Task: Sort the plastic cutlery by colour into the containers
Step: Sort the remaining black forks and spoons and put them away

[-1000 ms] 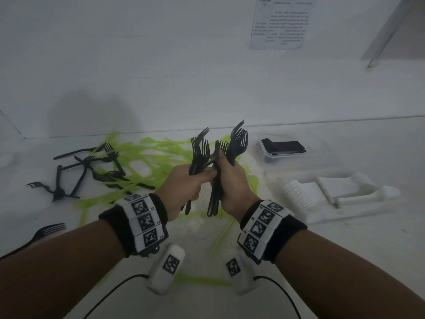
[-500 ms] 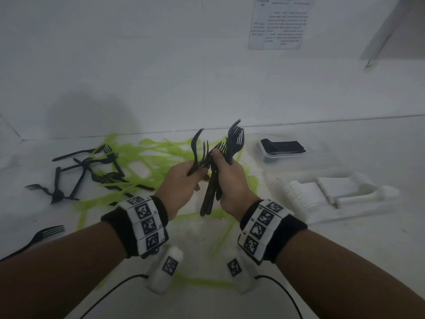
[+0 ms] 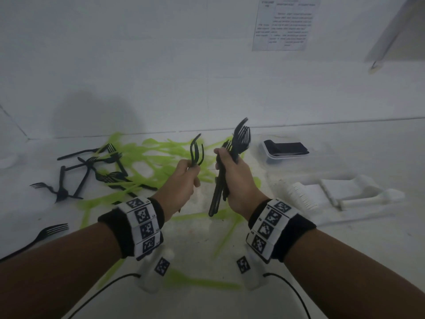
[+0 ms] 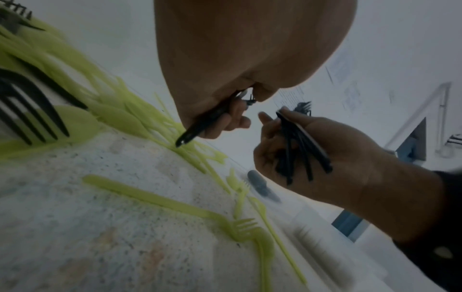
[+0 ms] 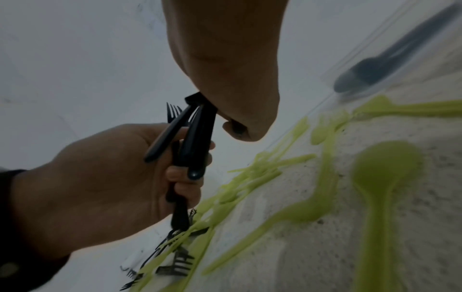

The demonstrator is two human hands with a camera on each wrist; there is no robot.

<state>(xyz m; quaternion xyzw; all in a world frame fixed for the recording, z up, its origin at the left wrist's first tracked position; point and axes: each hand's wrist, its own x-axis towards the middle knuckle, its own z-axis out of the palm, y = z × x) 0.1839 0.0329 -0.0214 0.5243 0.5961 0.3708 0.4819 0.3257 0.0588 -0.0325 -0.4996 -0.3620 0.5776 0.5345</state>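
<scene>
My right hand [image 3: 232, 173] grips a bundle of several black forks [image 3: 239, 141], tines up, handles hanging below the fist; the right wrist view shows those handles [image 5: 197, 142] under the palm. My left hand [image 3: 181, 178] holds a few black forks [image 3: 196, 150] upright, a short gap away from the right. In the left wrist view one black handle [image 4: 200, 126] sticks out of the left fist, and the right hand's bundle [image 4: 300, 146] shows beyond it. Green cutlery [image 3: 161, 157] lies spread on the table beneath both hands. More black forks [image 3: 92, 169] lie scattered at the left.
A clear container [image 3: 271, 158] holding black cutlery [image 3: 285, 147] stands at the right rear. In front of it lies a white tray [image 3: 368, 196] with white cutlery. One black fork [image 3: 46, 233] lies near the left front edge. A white wall with a printed sheet [image 3: 282, 24] closes the back.
The two hands were together over one cluster of black forks. They have drawn apart: the left holds a few forks, the right keeps the larger bundle.
</scene>
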